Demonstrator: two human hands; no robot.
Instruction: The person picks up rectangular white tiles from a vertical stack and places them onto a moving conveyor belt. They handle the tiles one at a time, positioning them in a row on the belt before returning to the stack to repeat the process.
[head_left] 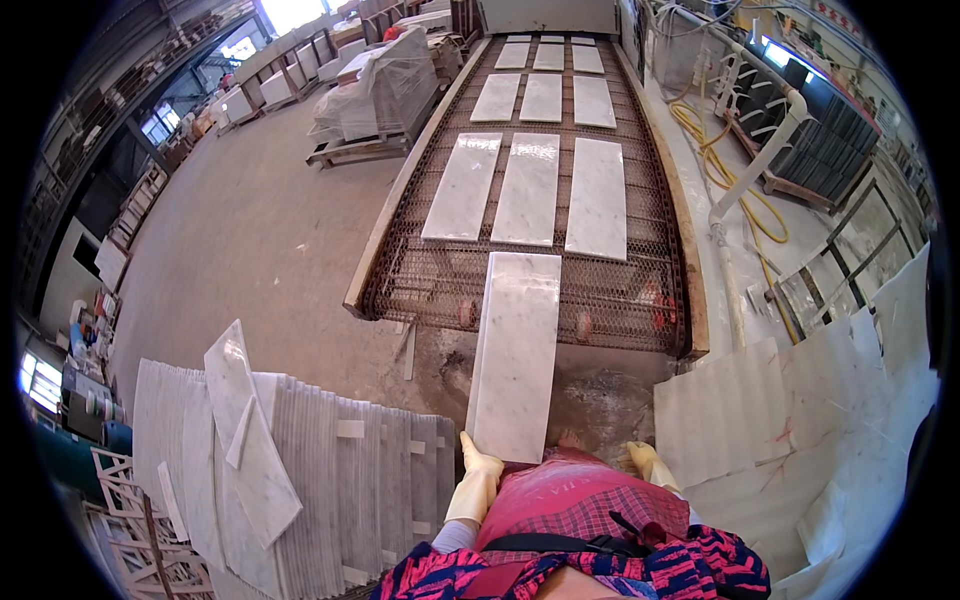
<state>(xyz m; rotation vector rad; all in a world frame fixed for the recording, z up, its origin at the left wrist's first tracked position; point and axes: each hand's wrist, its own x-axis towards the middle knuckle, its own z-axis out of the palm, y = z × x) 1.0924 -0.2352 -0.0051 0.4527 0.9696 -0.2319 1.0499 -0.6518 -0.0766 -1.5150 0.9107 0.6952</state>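
A long white marble slab [517, 350] reaches from the near end of the mesh conveyor [420, 290] back to my red apron. A second slab edge shows along its left side, so at least two seem to lie together. My left hand [481, 464], in a pale yellow rubber glove, grips the near left corner. The fingers under the slab are hidden. Apart from the slab, to the right of the apron, my gloved right hand [648, 463] appears open and holds nothing; its fingers show only in part. Several wet-looking marble slabs [526, 190] lie in rows on the conveyor.
At the left stands a tight row of upright marble slabs [350, 470], with a loose slab [245, 430] leaning over it. Pale sheets [760, 410] cover the right side. A plastic-wrapped pallet load [375, 90], a yellow hose [715, 160] and dark stacked slabs [820, 135] flank the conveyor.
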